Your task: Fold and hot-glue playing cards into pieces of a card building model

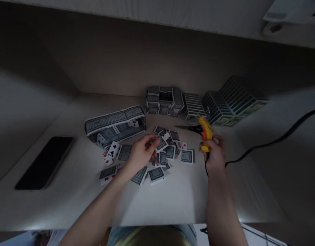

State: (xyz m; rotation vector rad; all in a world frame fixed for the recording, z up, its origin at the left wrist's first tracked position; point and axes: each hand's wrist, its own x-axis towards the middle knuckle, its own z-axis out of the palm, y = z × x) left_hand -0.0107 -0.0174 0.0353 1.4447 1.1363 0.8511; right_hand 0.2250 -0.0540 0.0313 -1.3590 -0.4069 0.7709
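Pinched between the thumb and fingers of my left hand (pixel 140 152) is a folded playing card (pixel 161 145), patterned back up, above a loose spread of cards. My right hand (pixel 216 156) wraps around a yellow glue gun (pixel 206 132), its nozzle end pointing up and away from me. Just beyond the gun lie dark scissors (pixel 194 128), blades to the left. Several folded cards, such as a single one (pixel 187 156) to the right and a card (pixel 156 174) near the front, are scattered around my left hand. A seven of clubs (pixel 113 149) shows face up.
A long hollow structure of cards (pixel 115 119) stands behind my left hand. Farther back are a blocky card model (pixel 164 100) and striped stepped boxes (pixel 224 102). A black phone (pixel 43 164) lies left. A black cord (pixel 265 141) runs off right. A shelf (pixel 147 12) overhangs.
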